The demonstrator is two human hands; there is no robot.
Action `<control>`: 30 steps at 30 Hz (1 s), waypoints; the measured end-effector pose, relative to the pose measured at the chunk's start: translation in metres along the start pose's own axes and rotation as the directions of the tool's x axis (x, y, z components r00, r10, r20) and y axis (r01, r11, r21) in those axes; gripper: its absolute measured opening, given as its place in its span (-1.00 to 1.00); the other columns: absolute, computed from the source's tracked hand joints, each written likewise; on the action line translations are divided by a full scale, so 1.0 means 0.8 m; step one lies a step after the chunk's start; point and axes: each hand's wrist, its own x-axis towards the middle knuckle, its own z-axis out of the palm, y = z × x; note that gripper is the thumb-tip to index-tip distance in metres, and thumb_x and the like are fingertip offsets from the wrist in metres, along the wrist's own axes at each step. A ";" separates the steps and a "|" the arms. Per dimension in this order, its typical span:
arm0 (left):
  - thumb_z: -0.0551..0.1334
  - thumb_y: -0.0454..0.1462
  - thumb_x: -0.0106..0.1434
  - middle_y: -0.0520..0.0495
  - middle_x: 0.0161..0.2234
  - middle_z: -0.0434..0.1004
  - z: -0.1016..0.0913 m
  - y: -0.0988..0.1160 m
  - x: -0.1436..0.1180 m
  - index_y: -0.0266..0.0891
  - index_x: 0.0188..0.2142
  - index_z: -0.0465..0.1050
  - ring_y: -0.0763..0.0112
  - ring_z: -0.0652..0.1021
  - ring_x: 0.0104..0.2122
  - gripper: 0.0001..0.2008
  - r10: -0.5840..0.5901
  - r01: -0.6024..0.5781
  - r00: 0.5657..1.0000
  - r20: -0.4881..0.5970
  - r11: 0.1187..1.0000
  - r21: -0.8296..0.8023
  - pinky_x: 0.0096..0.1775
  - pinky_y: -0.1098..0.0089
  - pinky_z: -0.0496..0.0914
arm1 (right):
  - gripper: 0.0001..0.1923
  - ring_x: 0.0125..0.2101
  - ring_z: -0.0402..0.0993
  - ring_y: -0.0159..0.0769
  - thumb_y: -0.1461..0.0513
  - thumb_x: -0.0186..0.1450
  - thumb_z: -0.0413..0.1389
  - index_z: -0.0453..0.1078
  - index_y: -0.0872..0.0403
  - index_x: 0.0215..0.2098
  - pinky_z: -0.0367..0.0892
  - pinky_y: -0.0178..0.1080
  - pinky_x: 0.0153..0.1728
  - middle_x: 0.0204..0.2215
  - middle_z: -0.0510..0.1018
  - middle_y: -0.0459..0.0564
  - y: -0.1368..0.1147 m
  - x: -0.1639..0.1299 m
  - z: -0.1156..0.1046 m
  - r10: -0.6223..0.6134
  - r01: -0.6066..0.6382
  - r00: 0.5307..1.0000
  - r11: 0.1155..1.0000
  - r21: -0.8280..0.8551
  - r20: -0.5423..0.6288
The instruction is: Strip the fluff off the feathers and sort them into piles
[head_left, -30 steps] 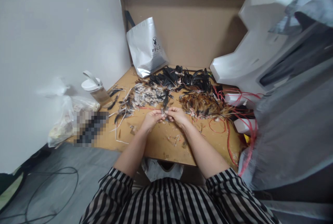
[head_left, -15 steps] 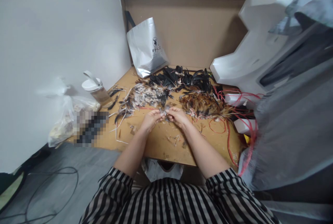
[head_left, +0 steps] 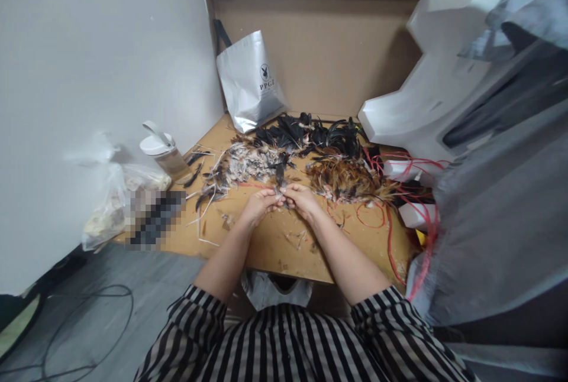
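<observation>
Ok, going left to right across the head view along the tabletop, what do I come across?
Clear plastic bag, lidded container, left hand, dark feather pinched between the hands, right hand, pile of brown feathers, grey cloth hanging at the far right.

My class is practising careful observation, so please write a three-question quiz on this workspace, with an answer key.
1. What colour are the feathers lying nearest the brown panel?
a) white
b) black
c) red

2. True or false: in the picture, the white-lidded container stands to the left of the silver bag.

3. What do the left hand and right hand hold between them?

Key:
1. b
2. True
3. Dark feather material; how many pieces is unclear.
</observation>
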 end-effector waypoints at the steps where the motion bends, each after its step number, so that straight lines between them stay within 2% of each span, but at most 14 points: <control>1: 0.32 -0.28 -0.12 -0.07 -0.51 0.47 0.000 0.000 0.000 -0.37 -0.41 0.41 0.57 0.45 -0.52 -0.75 0.001 -0.001 1.000 0.003 1.000 0.000 -0.49 0.58 0.28 | -0.69 -0.76 0.10 -0.60 0.11 -0.14 0.24 0.27 0.15 -0.58 -0.07 -0.48 -0.76 -0.74 0.37 -0.15 0.000 0.000 0.000 -0.004 0.004 1.000 1.000 -0.007 0.003; 9: 0.33 -0.29 -0.16 -0.02 -0.55 0.45 -0.002 -0.003 0.005 -0.34 -0.45 0.40 0.59 0.42 -0.56 -0.76 0.094 -0.095 0.995 -0.040 0.995 -0.015 -0.49 0.56 0.27 | -0.68 -0.76 0.07 -0.63 0.09 -0.11 0.22 0.29 0.14 -0.53 -0.12 -0.48 -0.77 -0.65 0.41 -0.13 -0.005 -0.002 -0.002 0.057 -0.055 0.997 0.998 -0.029 0.052; 13: 0.33 -0.28 -0.16 -0.04 -0.53 0.47 -0.002 -0.005 0.006 -0.33 -0.44 0.40 0.58 0.42 -0.56 -0.75 0.116 -0.116 0.993 -0.019 0.993 0.012 -0.50 0.56 0.26 | -0.70 -0.76 0.07 -0.61 0.10 -0.10 0.22 0.27 0.14 -0.57 -0.11 -0.47 -0.76 -0.69 0.39 -0.15 -0.005 -0.002 -0.002 0.012 -0.010 0.996 1.000 -0.019 0.088; 19: 0.30 -0.23 -0.11 -0.14 -0.44 0.50 -0.002 -0.006 0.004 -0.35 -0.39 0.44 0.56 0.43 -0.55 -0.73 0.061 -0.063 0.998 0.018 0.994 0.092 -0.51 0.55 0.26 | -0.70 -0.78 0.06 -0.58 0.12 -0.12 0.23 0.22 0.12 -0.63 -0.08 -0.44 -0.74 -0.78 0.32 -0.21 -0.002 -0.003 0.001 -0.106 0.106 0.994 0.992 -0.070 0.009; 23: 0.30 -0.20 -0.10 -0.18 -0.42 0.51 -0.003 -0.007 0.003 -0.35 -0.39 0.45 0.52 0.45 -0.54 -0.72 0.045 -0.048 0.999 0.022 0.990 0.133 -0.54 0.55 0.24 | -0.71 -0.77 0.07 -0.57 0.11 -0.15 0.23 0.26 0.12 -0.64 -0.05 -0.43 -0.73 -0.79 0.31 -0.22 -0.006 -0.005 0.003 -0.133 0.126 0.990 0.981 -0.148 -0.039; 30: 0.29 -0.17 -0.11 -0.14 -0.46 0.51 -0.004 -0.011 0.006 -0.34 -0.46 0.44 0.54 0.43 -0.59 -0.73 0.079 -0.082 0.996 0.028 0.983 0.163 -0.57 0.54 0.21 | -0.70 -0.75 0.10 -0.54 0.09 -0.16 0.22 0.26 0.11 -0.65 -0.02 -0.42 -0.72 -0.77 0.31 -0.21 -0.007 -0.005 0.004 -0.122 0.117 0.992 0.977 -0.176 -0.022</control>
